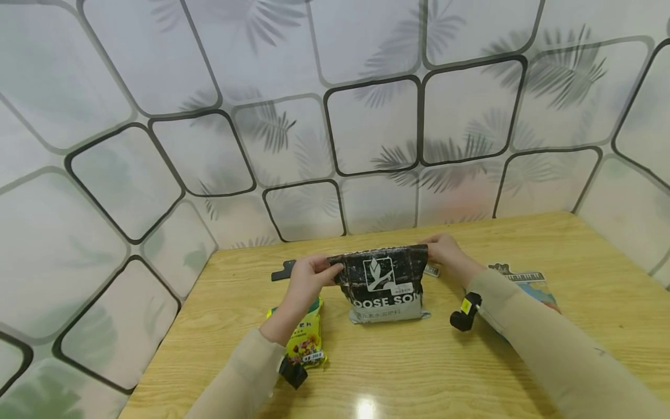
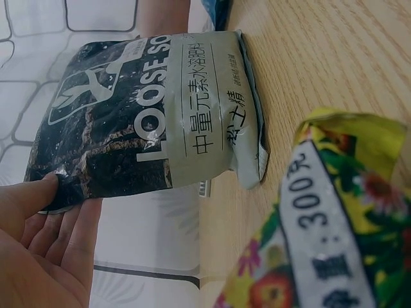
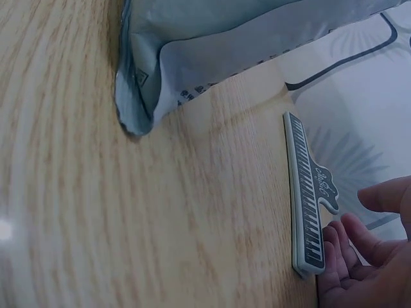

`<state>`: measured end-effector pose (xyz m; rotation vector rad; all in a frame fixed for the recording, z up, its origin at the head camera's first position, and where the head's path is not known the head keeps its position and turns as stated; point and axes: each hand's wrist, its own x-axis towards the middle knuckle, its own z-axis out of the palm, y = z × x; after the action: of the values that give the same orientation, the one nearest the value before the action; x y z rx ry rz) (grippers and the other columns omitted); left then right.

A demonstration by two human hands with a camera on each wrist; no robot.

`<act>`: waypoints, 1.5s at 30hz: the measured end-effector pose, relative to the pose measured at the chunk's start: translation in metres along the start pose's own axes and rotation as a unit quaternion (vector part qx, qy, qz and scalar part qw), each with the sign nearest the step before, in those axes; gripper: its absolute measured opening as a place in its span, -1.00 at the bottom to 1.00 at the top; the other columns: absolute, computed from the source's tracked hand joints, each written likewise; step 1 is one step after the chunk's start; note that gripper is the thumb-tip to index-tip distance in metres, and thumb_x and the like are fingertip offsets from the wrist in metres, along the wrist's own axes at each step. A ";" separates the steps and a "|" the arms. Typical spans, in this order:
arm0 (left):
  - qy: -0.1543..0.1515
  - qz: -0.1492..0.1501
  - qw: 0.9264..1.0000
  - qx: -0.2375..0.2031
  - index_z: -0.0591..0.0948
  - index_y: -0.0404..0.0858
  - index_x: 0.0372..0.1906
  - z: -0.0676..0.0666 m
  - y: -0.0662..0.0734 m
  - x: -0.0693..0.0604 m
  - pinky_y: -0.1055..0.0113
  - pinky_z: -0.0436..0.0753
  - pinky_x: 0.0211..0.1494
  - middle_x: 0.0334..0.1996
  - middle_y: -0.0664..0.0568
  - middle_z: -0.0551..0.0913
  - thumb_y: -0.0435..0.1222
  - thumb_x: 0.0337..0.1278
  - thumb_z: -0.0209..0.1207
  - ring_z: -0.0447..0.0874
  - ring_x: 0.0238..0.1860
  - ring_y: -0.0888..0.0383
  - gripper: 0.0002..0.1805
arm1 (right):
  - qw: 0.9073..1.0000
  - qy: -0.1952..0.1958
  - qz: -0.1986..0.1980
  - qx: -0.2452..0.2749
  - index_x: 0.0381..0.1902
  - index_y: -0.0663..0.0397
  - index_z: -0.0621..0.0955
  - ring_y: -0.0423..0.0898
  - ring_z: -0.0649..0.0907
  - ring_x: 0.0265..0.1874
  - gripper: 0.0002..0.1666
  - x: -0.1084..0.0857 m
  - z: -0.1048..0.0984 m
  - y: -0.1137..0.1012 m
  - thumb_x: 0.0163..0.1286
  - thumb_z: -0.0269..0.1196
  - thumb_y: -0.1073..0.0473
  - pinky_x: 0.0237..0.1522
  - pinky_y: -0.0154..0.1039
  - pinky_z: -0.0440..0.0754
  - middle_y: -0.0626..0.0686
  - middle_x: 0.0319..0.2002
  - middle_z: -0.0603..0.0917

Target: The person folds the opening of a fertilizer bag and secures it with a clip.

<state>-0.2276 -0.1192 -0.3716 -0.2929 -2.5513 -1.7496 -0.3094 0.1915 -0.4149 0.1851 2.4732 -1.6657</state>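
My left hand (image 1: pixel 314 273) pinches the top left corner of a black and grey bag (image 1: pixel 384 311) labelled "LOOSE SOIL", thumb in front and fingers behind. The bag (image 2: pixel 186 122) stands upright on the table. In the head view my right hand (image 1: pixel 445 250) is beside the bag's top right corner, its fingertips partly hidden. The right wrist view shows this hand (image 3: pixel 372 256) with thumb and loosely bent fingers apart, nothing visible between them. Close to those fingers, a bag clip with a piano-key pattern (image 3: pixel 305 192) lies on the table.
A yellow flower-printed packet (image 1: pixel 306 340) lies beneath my left forearm. Behind my left hand is a dark clip (image 1: pixel 284 270). Under my right forearm lies a blue packet (image 1: pixel 536 294), with another piano-pattern clip (image 1: pixel 523 276) at its upper edge. A patterned wall (image 1: pixel 377 128) backs the wooden table (image 1: pixel 392 366).
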 end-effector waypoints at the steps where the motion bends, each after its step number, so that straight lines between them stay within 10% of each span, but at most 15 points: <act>1: 0.000 -0.001 1.000 0.000 0.17 -0.11 -0.66 0.000 0.000 0.000 -0.11 0.86 -0.01 -0.78 0.20 0.20 -0.40 0.43 0.33 0.53 -0.67 0.25 -0.37 | 1.000 0.000 -0.005 -0.005 0.37 0.61 0.47 -0.03 0.69 -0.07 -0.42 0.001 0.000 0.001 0.57 0.15 0.25 0.00 -0.31 0.75 0.53 0.39 0.47; 15: -0.002 0.010 1.000 -0.008 0.17 -0.12 -0.66 0.000 -0.002 -0.001 -0.03 0.88 -0.04 -0.77 0.18 0.16 -0.38 0.43 0.33 0.47 -0.70 0.21 -0.37 | 0.995 0.000 -0.040 -0.092 0.25 0.58 0.53 0.30 0.57 0.17 -0.47 0.008 0.005 0.014 0.49 0.18 0.23 0.25 0.16 0.61 0.53 0.29 0.54; 34: -0.002 0.008 1.000 -0.008 0.22 -0.13 -0.66 -0.001 0.000 0.000 -0.10 0.86 0.00 -0.79 0.17 0.26 -0.39 0.43 0.32 0.62 -0.60 0.26 -0.40 | 0.991 0.008 -0.046 -0.122 0.23 0.56 0.55 0.30 0.58 0.16 -0.42 0.004 0.004 0.011 0.44 0.25 0.17 0.33 0.21 0.59 0.51 0.25 0.58; 45: 0.003 0.010 1.000 -0.011 0.23 -0.13 -0.66 0.000 -0.002 -0.003 -0.01 0.88 -0.03 -0.80 0.16 0.34 -0.38 0.44 0.32 0.65 -0.57 0.27 -0.41 | 0.990 0.010 -0.067 -0.122 0.04 0.53 0.62 0.15 0.59 -0.08 -0.54 0.006 0.006 0.015 0.39 0.30 0.18 0.03 -0.01 0.65 0.41 0.03 0.68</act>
<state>-0.2247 -0.1203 -0.3742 -0.3116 -2.5167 -1.7699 -0.3120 0.1918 -0.4323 0.0060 2.7293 -1.3933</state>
